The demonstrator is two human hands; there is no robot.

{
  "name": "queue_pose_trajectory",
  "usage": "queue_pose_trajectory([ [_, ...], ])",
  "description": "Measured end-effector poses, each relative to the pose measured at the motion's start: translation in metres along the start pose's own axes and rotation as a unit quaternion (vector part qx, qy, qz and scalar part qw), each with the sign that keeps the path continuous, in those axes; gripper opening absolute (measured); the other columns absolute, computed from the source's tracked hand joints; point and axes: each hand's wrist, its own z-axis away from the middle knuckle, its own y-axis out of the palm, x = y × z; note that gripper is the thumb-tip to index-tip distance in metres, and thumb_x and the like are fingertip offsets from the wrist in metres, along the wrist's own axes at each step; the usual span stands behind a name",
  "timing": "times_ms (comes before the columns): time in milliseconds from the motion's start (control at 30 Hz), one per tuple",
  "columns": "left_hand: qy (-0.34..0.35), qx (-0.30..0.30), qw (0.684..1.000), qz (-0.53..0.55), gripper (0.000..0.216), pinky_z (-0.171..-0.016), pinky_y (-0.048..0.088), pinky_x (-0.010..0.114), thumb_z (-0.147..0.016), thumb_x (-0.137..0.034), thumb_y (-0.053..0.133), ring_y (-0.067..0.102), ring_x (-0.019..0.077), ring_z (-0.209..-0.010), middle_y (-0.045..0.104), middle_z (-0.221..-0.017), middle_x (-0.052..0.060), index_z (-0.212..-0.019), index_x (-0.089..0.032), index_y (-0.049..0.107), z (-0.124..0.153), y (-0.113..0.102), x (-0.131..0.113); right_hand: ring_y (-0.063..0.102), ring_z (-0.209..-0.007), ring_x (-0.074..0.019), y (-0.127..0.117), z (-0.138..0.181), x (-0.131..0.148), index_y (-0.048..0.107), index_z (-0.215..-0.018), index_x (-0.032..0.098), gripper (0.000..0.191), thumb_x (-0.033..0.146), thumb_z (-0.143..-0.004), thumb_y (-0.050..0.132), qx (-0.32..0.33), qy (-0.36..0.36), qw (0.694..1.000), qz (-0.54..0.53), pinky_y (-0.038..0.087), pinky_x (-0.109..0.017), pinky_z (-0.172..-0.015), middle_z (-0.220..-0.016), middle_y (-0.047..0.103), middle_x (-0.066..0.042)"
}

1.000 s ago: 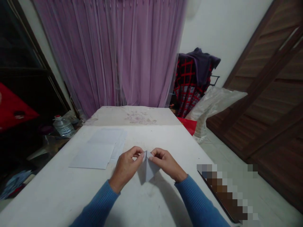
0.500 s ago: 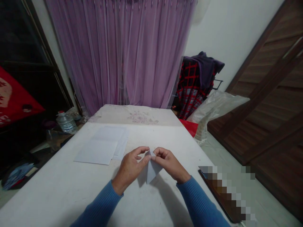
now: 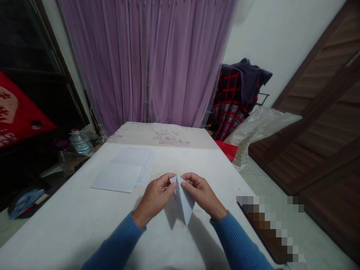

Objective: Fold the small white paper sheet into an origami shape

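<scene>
Head view: left hand (image 3: pixel 153 198) and right hand (image 3: pixel 203 195) pinch folded paper (image 3: pixel 184 202) at its top, near the sheets (image 3: pixel 120 172); creasing seems underway, needing firm pressing.

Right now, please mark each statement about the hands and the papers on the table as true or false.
1. Both hands, left hand and right hand, pinch the folded paper. True.
2. The folded paper lies flat under a bottle. False: it is held up between the fingertips.
3. The stack of sheets lies on the table, left of the hands. True.
4. The water bottle stands on the sheets. False: it stands off the table, far left.
</scene>
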Motion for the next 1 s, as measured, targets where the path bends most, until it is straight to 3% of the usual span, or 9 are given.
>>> queue_pose_trajectory([
  [233,-0.02,-0.022,0.998,0.049,0.027,-0.061,0.047,0.022,-0.073,-0.025,0.058,0.062,0.0142,-0.066,0.069,-0.073,0.0,-0.096,-0.019,0.069,-0.006,0.011,0.009,0.049,-0.053,-0.0095,0.003,0.0,-0.003,0.062,-0.082,0.017,0.05,0.062,-0.064,0.074,-0.022,0.012,0.999,-0.02,0.037,-0.022,-0.052,-0.065,0.061,0.002],
  [533,-0.021,-0.008,0.984,0.176,0.021,-0.066,0.049,0.024,-0.072,-0.034,0.064,0.064,0.0159,-0.073,0.069,-0.076,0.002,-0.083,-0.017,0.064,-0.01,0.017,0.014,0.044,-0.05,-0.0072,0.003,-0.002,-0.013,0.057,-0.085,0.018,0.05,0.059,-0.064,0.077,-0.015,0.033,0.997,-0.071,0.033,-0.02,-0.049,-0.058,0.053,0.007],
  [767,-0.026,-0.035,0.989,0.14,0.025,-0.064,0.048,0.024,-0.072,-0.039,0.064,0.064,0.0155,-0.071,0.069,-0.076,0.002,-0.085,-0.018,0.064,-0.009,0.014,0.013,0.042,-0.05,-0.0078,0.002,-0.004,-0.014,0.057,-0.087,0.019,0.047,0.06,-0.069,0.072,0.018,0.01,0.999,-0.04,0.032,-0.021,-0.049,-0.058,0.051,0.007],
  [1000,-0.017,-0.073,0.996,0.056,0.023,-0.066,0.047,0.024,-0.073,-0.041,0.063,0.062,0.0157,-0.073,0.069,-0.078,0.002,-0.081,-0.019,0.065,-0.009,0.01,0.012,0.045,-0.053,-0.0096,0.004,-0.002,-0.012,0.059,-0.086,0.017,0.042,0.058,-0.077,0.064,-0.023,-0.037,0.998,0.044,0.033,-0.022,-0.05,-0.063,0.054,0.003],
])
